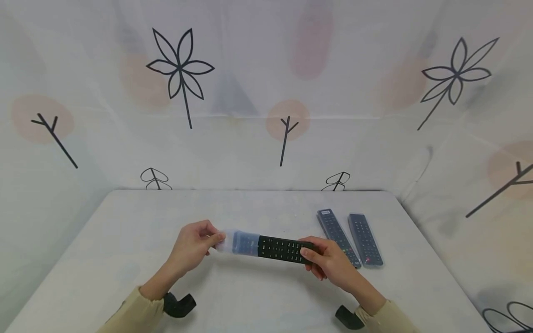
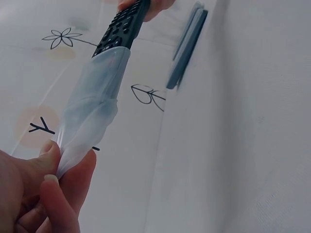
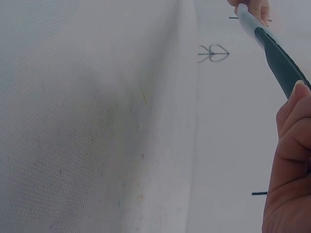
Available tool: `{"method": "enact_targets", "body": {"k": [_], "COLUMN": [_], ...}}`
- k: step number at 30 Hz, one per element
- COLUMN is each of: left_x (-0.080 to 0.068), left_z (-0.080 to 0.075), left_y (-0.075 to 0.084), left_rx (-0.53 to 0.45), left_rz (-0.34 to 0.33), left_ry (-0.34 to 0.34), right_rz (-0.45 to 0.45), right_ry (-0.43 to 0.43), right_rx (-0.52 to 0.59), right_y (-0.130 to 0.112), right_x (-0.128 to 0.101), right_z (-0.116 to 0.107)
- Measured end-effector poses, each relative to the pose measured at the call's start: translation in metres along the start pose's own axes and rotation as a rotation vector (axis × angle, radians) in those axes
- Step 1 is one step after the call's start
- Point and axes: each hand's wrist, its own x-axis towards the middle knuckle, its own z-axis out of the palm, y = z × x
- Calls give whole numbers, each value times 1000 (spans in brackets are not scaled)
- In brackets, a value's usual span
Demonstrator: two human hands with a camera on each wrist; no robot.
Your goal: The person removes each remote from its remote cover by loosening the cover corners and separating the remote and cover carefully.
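Pinches clear sleeve at left with left hand, grips partly sleeved black remote at right with right hand, above the table's middle. Apparently fitting or removing sleeve; next, likely calls for straight sliding.

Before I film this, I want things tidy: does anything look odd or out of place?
One thing: the translucent sleeve covers only one end of the held remote, while both remotes on the table look fully covered. Nothing looks spilled.
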Motion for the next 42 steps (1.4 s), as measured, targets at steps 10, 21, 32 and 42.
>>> {"method": "enact_targets", "body": {"k": [10,21,32,42], "left_x": [-1,0,0,2], "left_z": [1,-1,-2,0], "left_y": [-3,-5,-5,-4], "left_rx": [7,14,8,22], "left_rz": [-22,-2,5,51], "left_ry": [0,-2,-8,-13], "right_rz": [3,-2,-11,-16], "right_ry": [-7,-8,-12,-7], "right_rx": [3,-13,-30,-13], "right_y": [2,1,1,2], "right_x": [-2,-3,-6,-8], "right_z": [0,-3,-6,-9]}}
